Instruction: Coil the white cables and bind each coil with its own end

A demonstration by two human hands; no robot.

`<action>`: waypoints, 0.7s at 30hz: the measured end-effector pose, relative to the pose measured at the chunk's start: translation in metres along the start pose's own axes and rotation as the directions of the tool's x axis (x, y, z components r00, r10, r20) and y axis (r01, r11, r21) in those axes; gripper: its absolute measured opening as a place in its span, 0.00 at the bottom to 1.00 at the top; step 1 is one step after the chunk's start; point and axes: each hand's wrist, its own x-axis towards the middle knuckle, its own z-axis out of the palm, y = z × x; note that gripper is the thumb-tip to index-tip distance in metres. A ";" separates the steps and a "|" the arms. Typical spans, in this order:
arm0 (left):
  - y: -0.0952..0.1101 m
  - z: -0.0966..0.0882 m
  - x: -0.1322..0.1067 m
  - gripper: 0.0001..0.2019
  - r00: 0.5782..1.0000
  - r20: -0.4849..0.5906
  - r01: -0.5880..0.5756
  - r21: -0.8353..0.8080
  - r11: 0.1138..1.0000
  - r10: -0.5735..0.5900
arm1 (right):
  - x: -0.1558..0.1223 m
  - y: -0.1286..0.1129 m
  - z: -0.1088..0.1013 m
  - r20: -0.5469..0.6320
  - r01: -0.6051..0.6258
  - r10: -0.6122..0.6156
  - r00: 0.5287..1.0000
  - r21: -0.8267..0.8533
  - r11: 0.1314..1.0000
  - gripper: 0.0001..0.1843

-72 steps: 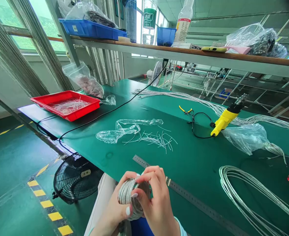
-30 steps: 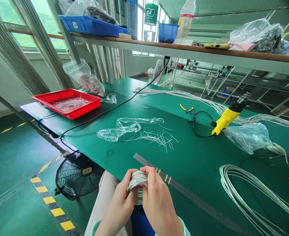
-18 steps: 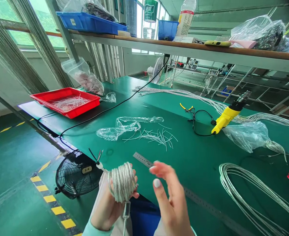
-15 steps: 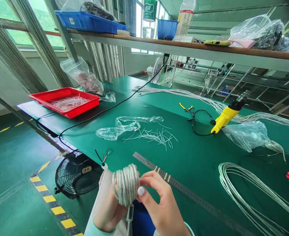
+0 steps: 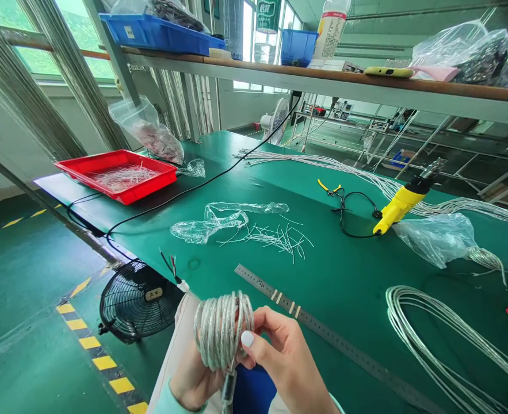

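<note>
Head view: hands [image 5: 282, 359] clasp a silver cable coil [image 5: 223, 330]; fan badge [image 5: 153, 294] unreadable

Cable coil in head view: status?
Left hand cradling silvery cable coil from below; right hand gripping its side. Steel ruler lies just beyond right hand.

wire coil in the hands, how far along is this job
Looks partway. Done: short wire pieces lie in the red tray, and more on the green table. In hand: a silver cable coil rests in the left hand, with the right hand's fingers on it. Left: the long cable bundle and loose cable loops lie uncoiled on the table.
</note>
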 end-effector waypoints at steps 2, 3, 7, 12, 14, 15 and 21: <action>0.007 0.005 0.000 0.33 0.999 0.011 0.031 -0.011 0.999 -0.031 | -0.001 -0.002 0.001 -0.023 0.006 -0.008 1.000 -0.062 0.998 0.15; 0.010 0.007 0.000 0.33 1.000 0.009 0.023 -0.011 1.000 -0.023 | 0.000 -0.004 0.002 -0.028 0.007 -0.009 1.000 -0.089 0.996 0.15; 0.014 0.013 -0.003 0.30 1.000 -0.007 -0.027 -0.001 1.000 0.027 | 0.001 -0.010 0.004 -0.040 -0.045 0.041 0.998 -0.117 0.992 0.16; 0.014 0.017 -0.003 0.26 1.000 0.007 0.013 0.019 1.000 -0.013 | 0.002 -0.012 0.006 -0.014 -0.030 0.029 0.999 -0.076 0.997 0.11; 0.015 0.020 -0.003 0.26 0.997 0.004 0.081 0.013 0.997 -0.081 | 0.002 -0.009 0.006 -0.016 -0.047 0.047 0.999 -0.026 0.999 0.11; 0.016 0.020 -0.003 0.26 0.995 -0.005 0.103 0.010 0.995 -0.103 | 0.002 -0.007 0.006 -0.017 -0.059 0.059 0.998 0.006 0.998 0.10; 0.014 0.019 -0.002 0.21 0.995 -0.063 0.078 -0.014 0.997 -0.079 | 0.003 -0.004 0.005 -0.005 -0.068 0.068 0.998 0.040 0.997 0.09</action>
